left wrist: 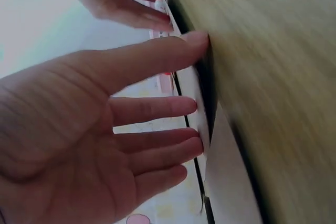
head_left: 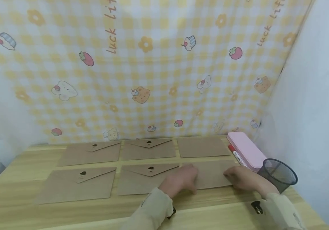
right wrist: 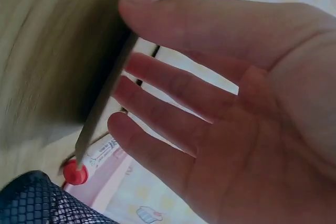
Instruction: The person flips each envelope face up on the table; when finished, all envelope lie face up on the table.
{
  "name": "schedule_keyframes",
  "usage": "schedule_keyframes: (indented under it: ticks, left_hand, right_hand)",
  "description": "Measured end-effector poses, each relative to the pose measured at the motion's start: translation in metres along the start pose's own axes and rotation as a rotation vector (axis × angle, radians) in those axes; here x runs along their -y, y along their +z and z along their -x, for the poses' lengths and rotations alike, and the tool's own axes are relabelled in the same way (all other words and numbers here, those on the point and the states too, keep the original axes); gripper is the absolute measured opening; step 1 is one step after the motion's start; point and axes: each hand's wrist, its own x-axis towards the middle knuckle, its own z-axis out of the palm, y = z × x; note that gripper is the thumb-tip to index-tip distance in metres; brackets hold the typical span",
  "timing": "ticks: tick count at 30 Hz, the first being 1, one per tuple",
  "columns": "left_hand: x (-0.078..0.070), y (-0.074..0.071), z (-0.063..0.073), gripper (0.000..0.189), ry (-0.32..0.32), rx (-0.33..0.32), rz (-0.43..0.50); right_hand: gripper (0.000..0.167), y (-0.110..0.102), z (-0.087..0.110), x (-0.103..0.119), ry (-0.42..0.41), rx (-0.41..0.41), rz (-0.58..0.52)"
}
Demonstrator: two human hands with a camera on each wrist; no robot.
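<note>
A plain brown envelope [head_left: 210, 175] at the right of the front row lies between my two hands, no flap showing. My left hand [head_left: 183, 179] touches its left end, slightly blurred, with fingers straight and spread and the thumb by the near edge [left wrist: 197, 40]. At its right end my right hand [head_left: 246, 179] holds the envelope, fingers on top and thumb at the near edge. A dark shadow under the envelope shows in the right wrist view. Left of it lies another envelope [head_left: 135, 183] with a flap and a hat print, partly hidden by my left hand.
Further envelopes lie flat in two rows: front left [head_left: 86, 191], back left [head_left: 95, 155], back middle [head_left: 150, 153] and back right [head_left: 203, 147]. To the right stand a pink case [head_left: 246, 150], a red-capped marker [head_left: 237, 156] and a black mesh cup [head_left: 279, 174]. A patterned curtain [head_left: 164, 70] hangs behind the table.
</note>
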Motion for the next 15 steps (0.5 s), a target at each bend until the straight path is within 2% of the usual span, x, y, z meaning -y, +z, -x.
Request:
schedule_keyframes:
  ticks: [2, 4, 6, 8, 11, 15]
  left_hand:
    - [0.006, -0.001, 0.000, 0.023, 0.030, 0.007, 0.096]
    - [0.012, -0.005, -0.003, 0.011, 0.091, 0.003, 0.177]
    - [0.018, -0.009, -0.005, 0.019, 0.147, -0.006, 0.271]
    - [0.024, -0.012, -0.006, 0.022, 0.176, -0.026, 0.325]
    - [0.032, -0.014, -0.008, 0.028, 0.171, -0.061, 0.393]
    - [0.038, -0.012, -0.008, 0.018, 0.139, -0.091, 0.441]
  right_hand:
    - [0.032, -0.001, 0.001, 0.001, -0.003, -0.005, -0.022]
    - [0.025, -0.002, 0.003, 0.000, 0.008, -0.014, -0.044]
    - [0.023, -0.004, 0.004, -0.002, 0.007, -0.037, -0.054]
    - [0.024, -0.005, 0.006, -0.004, 0.009, -0.059, -0.066]
    - [0.024, -0.006, 0.008, -0.006, 0.004, -0.082, -0.077]
    - [0.020, -0.008, 0.010, -0.008, 0.033, -0.133, -0.078]
